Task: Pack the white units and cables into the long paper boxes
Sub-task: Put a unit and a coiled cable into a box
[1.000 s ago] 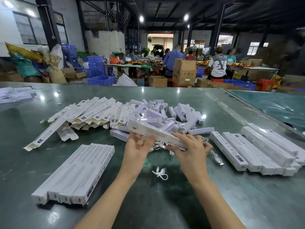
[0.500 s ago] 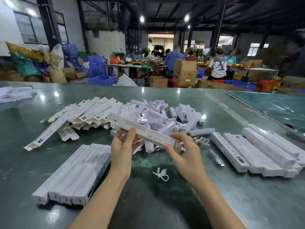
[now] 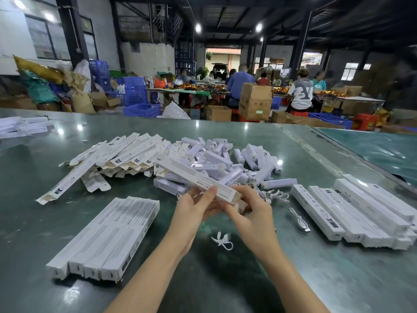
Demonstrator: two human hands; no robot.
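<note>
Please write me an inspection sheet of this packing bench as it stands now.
Surface: glossy dark green tabletop, with lamp glare.
Job's things: long white printed paper box held above the bench; heap of white plastic units; row of closed boxes near left; second row of boxes at right.
Clutter: loose pile of flat unfilled paper boxes at left rear.
Hands: left hand and right hand both grip the held box's near end.
Cables: coiled white cable beside the right row; small tied white cable below the hands.
Surroundings: blue plastic crates, brown cardboard cartons, people at far tables.
</note>
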